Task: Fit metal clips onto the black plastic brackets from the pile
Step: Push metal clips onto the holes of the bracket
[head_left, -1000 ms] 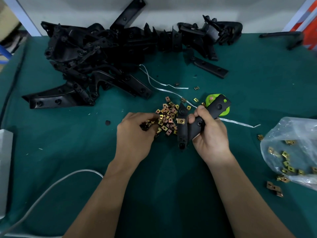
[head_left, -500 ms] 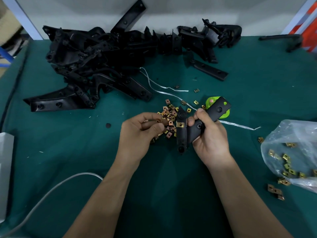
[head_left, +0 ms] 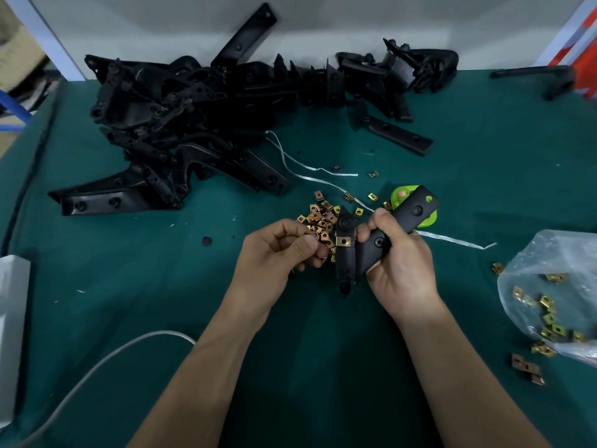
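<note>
1. Grips bracket in right hand, centre, just above cloth; keeps near arm turned leftward, likely to offer its next slot; shows one fitted clip on it.
2. Pinches apparent clip in curled left hand, just left of bracket, probably orienting it.
3. Notes loose clips just behind hands, pile far left, bag right.
4. Sees nothing between hands; strap, green disc under bracket's far end.

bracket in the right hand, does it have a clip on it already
Yes, a gold clip sits clamped on one arm of the bracket that the right hand grips.
</note>
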Available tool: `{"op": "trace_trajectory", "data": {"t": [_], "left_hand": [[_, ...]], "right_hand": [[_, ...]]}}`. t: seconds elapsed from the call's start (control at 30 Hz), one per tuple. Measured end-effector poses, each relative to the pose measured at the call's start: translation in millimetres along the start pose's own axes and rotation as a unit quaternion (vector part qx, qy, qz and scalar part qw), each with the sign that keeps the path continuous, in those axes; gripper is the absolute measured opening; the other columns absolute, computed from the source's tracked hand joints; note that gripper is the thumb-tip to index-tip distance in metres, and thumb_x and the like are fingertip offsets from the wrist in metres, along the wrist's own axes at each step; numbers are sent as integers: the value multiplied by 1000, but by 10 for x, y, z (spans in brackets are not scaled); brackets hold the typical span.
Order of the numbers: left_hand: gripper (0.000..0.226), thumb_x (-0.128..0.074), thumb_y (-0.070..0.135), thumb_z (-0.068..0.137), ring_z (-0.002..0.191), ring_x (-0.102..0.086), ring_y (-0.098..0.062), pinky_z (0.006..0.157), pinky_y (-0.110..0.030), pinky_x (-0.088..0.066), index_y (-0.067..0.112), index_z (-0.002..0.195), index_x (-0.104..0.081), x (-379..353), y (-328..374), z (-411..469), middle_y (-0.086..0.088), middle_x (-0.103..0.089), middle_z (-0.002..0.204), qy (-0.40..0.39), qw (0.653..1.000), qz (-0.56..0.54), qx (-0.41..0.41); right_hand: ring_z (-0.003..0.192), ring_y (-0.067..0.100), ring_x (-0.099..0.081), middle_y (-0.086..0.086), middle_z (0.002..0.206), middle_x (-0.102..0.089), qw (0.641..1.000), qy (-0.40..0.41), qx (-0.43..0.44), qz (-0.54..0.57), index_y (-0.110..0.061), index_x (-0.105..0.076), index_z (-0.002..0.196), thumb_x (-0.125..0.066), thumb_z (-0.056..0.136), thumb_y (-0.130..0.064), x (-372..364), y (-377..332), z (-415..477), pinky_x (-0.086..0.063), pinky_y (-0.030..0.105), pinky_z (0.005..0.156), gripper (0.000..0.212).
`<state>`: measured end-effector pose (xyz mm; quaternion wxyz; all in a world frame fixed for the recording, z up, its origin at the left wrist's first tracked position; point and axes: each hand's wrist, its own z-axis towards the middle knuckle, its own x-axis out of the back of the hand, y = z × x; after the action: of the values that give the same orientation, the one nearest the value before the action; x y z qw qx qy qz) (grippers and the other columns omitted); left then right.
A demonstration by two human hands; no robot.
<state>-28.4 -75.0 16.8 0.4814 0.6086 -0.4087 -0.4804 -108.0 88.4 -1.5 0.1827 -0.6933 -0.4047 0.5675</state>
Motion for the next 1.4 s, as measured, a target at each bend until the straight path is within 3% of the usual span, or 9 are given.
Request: {"op": "trace_trajectory", "data": {"t": [0.1, 0.23, 0.47, 0.67, 0.83, 0.93, 1.1, 1.33, 1.4], "left_hand": [[19, -58, 9, 100, 65, -63, -13, 60, -17, -44, 16, 83, -64, 2, -39, 16, -2, -73, 75, -2, 999, 33, -6], [27, -51, 2, 103, 61, -58, -5, 60, -13, -44, 15, 81, -60, -34, -49, 14, 5, -68, 67, 23, 998, 46, -20], [25, -58, 2, 99, 63, -58, -7, 61, -17, -48, 15, 79, -64, -55, -69, 1, 3, -66, 66, 41, 998, 41, -14], [19, -73, 5, 84, 63, -58, -5, 62, -14, -47, 23, 80, -79, -64, -16, -33, 7, -67, 67, 19, 1000, 19, -15], [33, -68, -10, 84, 71, -66, -8, 66, -14, -49, 20, 85, -82, -31, -20, -22, -2, -74, 76, 39, 999, 17, 13], [26, -77, -1, 75, 69, -70, -16, 61, -18, -51, 22, 87, -82, -34, 5, -45, -11, -76, 79, 16, 999, 3, 29], [36, -76, -11, 79, 65, -71, -19, 56, -21, -51, 23, 86, -81, -51, 18, -60, -12, -76, 74, -20, 997, 30, 62], [30, -73, -14, 79, 62, -69, -19, 56, -21, -51, 15, 79, -80, -54, 37, -60, -11, -75, 73, -47, 994, 41, 89], [29, -73, -14, 79, 62, -69, -19, 56, -21, -51, 14, 80, -80, -45, 31, -60, -12, -75, 73, -46, 993, 49, 95]], "right_hand": [[62, 22, -58, 11, 66, -53, 1000, -2, 0, 1, -9, -56, 80, -59, 98, -11, -1, -2, 1, -54, 37, 68, 18], [62, 22, -58, 11, 67, -53, 1000, -3, -2, -1, -9, -56, 80, -58, 99, -12, 1, -6, -2, -54, 37, 69, 20], [62, 22, -58, 11, 67, -54, 1000, -7, -4, 0, -12, -60, 69, -59, 99, -13, -3, -7, -5, -54, 37, 70, 30], [62, 21, -56, 12, 67, -52, 1000, 4, -3, 15, -9, -56, 78, -58, 99, -11, -23, -24, -16, -54, 35, 67, 21], [62, 22, -55, 12, 68, -51, 1000, 10, 4, 17, -9, -55, 77, -57, 99, -11, -34, -27, -26, -54, 36, 68, 22], [62, 22, -57, 12, 68, -52, 1000, 15, 6, 15, -9, -55, 76, -58, 100, -13, -30, -27, -25, -53, 37, 69, 24], [63, 22, -57, 12, 68, -53, 1000, 8, 5, 15, -10, -57, 74, -57, 100, -15, -25, -24, -26, -54, 37, 69, 27], [59, 20, -57, 11, 65, -52, 1000, -3, 7, 10, -13, -63, 64, -59, 99, -12, -30, -7, -25, -54, 34, 65, 35], [58, 20, -56, 10, 63, -51, 1000, -6, 15, 22, -11, -63, 69, -59, 98, -8, -32, 6, -20, -54, 35, 63, 29]]}}
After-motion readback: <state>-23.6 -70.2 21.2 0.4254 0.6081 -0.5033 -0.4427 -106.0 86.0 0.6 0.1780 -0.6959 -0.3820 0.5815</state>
